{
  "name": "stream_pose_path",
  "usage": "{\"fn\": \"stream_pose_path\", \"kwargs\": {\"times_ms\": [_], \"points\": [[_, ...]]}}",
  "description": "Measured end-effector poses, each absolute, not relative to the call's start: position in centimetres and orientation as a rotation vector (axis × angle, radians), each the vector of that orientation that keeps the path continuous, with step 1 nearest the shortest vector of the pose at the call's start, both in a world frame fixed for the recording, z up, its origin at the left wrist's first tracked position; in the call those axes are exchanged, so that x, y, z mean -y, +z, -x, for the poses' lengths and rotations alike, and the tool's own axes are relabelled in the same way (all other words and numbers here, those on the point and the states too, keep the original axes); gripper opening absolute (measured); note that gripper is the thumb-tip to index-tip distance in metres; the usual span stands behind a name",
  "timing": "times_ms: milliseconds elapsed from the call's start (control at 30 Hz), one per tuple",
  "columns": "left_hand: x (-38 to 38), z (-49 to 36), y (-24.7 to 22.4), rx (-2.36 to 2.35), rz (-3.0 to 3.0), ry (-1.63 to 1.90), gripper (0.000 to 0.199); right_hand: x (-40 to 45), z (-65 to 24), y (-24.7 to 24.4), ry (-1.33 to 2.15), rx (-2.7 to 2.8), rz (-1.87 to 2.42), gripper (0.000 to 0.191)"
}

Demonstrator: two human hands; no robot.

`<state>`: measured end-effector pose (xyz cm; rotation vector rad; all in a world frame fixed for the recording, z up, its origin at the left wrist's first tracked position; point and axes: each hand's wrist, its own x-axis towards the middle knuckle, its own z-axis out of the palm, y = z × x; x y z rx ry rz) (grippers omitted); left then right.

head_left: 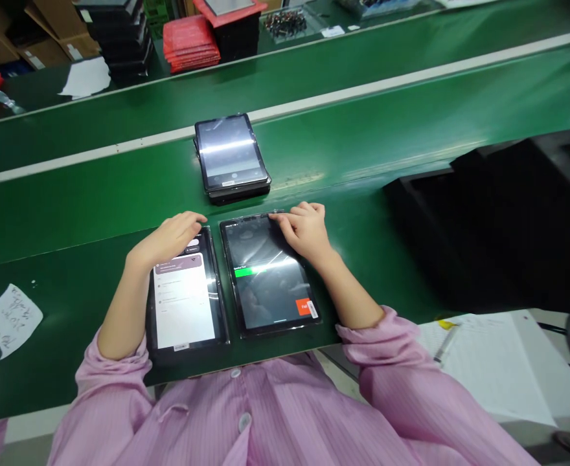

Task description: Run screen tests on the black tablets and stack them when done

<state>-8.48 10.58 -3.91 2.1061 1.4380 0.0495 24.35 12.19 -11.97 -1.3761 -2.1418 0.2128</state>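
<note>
Two tablets lie side by side on the green bench before me. My left hand [175, 238] rests over the top of the left tablet [185, 307], whose screen shows a white panel under a dark header. Its fingers are stretched out and hold nothing. On the right tablet [265, 298] the screen is dark, with a green bar and a red box near the lower corner. My right hand [305, 230] has its index finger at that tablet's top edge, the other fingers loosely curled. Beyond both stands a small stack of tablets [231, 152], the top one's screen lit.
Black foam-like trays [508, 220] fill the right side. An open notebook [503, 369] with a pen [446, 343] lies below them. Handwritten paper [13, 320] is at left. Across the belt sit red pouches [190, 42] and stacked black boxes [120, 39].
</note>
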Motion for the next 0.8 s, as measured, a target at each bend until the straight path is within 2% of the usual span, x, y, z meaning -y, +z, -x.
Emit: {"fn": "stream_pose_path", "kwargs": {"times_ms": [167,367,633,800], "points": [[-11.9,6.3,-4.6,-1.463,-2.070,-0.051,0.063,-12.0,-25.2,-10.8,0.366,2.194,1.192,0.050],[-12.1,5.3,-4.8,-1.614,-2.307,-0.148,0.060,-12.0,-25.3,-10.7,0.308,2.056,1.324,0.050],[-12.0,6.3,-4.1,-1.690,-2.365,-0.017,0.067,-12.0,-24.6,-11.5,0.353,2.166,1.291,0.046],[-12.1,6.3,-4.3,-1.675,-2.328,-0.002,0.073,-12.4,-25.0,-11.7,0.396,1.881,1.437,0.055]]}}
